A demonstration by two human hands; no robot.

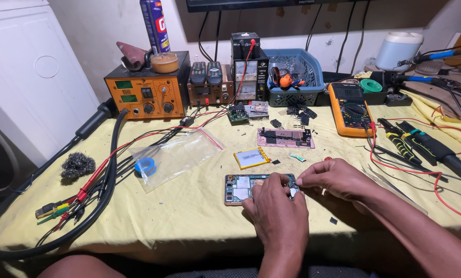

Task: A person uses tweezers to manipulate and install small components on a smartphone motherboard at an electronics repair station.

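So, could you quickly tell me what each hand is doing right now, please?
Left hand: fingers curled, pressing on the opened phone.
Right hand: fingertips pinched at the phone's right end; anything held cannot be told.

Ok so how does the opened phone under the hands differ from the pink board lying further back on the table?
The opened phone lies nearest the person, partly covered by the left hand and touched at its right end by the right hand; the pink board lies farther back, untouched. The phone shows green and silver insides in a pale frame; the board is pink with dark parts at its ends. Both lie flat on the yellow table cover.
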